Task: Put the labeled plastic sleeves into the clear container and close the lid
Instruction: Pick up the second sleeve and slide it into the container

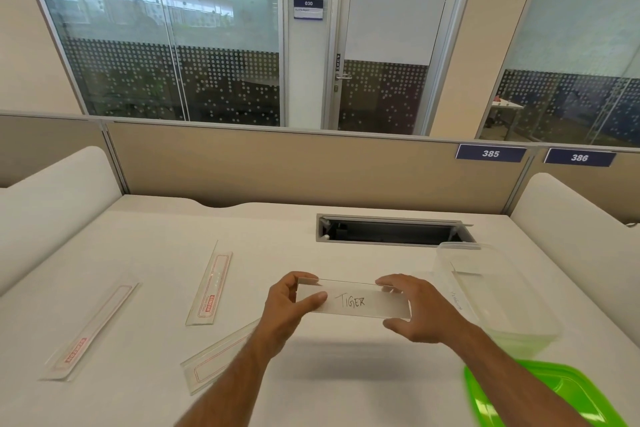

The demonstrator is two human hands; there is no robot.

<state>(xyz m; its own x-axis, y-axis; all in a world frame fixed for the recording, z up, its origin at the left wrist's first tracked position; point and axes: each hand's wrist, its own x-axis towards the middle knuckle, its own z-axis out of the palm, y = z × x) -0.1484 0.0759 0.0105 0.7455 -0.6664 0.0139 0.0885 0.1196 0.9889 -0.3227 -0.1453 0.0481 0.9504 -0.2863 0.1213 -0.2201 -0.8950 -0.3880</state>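
Both hands hold a clear plastic sleeve [360,302] with "TIGER" handwritten on it, raised above the white desk. My left hand [294,305] pinches its left end and my right hand [412,308] grips its right end. To the right stands the clear container [498,291], open. Its green lid [547,395] lies flat at the near right. Three more sleeves with red printed outlines lie on the desk: one at the far left [91,333], one in the middle left [210,288], and one [214,360] partly hidden under my left forearm.
A recessed cable hatch [391,230] is open in the desk behind the hands. Beige partition panels [277,166] close off the back, and white side dividers [52,204] flank the desk.
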